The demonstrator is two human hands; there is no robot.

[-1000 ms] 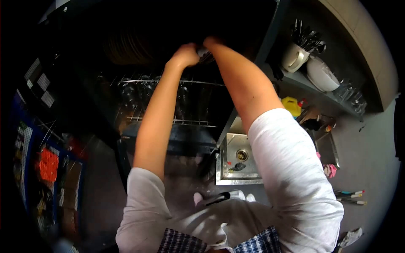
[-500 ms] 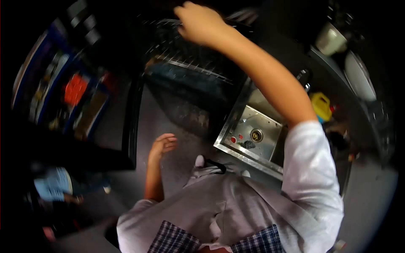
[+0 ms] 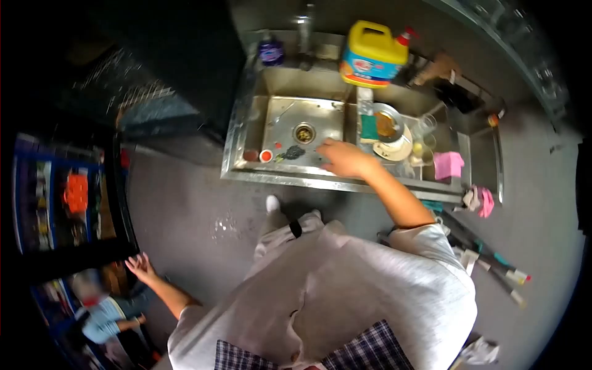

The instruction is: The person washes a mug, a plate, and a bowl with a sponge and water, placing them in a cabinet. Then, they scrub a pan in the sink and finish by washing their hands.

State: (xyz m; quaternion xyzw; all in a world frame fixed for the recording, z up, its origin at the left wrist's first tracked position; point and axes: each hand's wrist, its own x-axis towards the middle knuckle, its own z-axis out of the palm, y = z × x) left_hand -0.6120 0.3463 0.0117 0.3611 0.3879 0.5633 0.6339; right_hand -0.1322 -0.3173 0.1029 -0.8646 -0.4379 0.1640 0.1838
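Note:
My right hand hangs over the front right part of the left sink basin, fingers loosely bent and apart, with nothing seen in them. Just left of its fingertips, dark wet scraps lie on the basin floor near the drain. A small red-and-white round item sits in the basin's front left corner. Low on the left, my left hand is held out with its fingers spread, close to the dark edge of an open door or panel.
The right basin holds a metal bowl, a plate, glasses and a pink sponge. Behind stand a yellow detergent jug and a purple bottle. Mop handles lie right; a person is lower left.
My view has turned right toward the sink. My right hand has come down from the dark wire rack to the left basin; my left hand has swung out to the left, fingers spreading.

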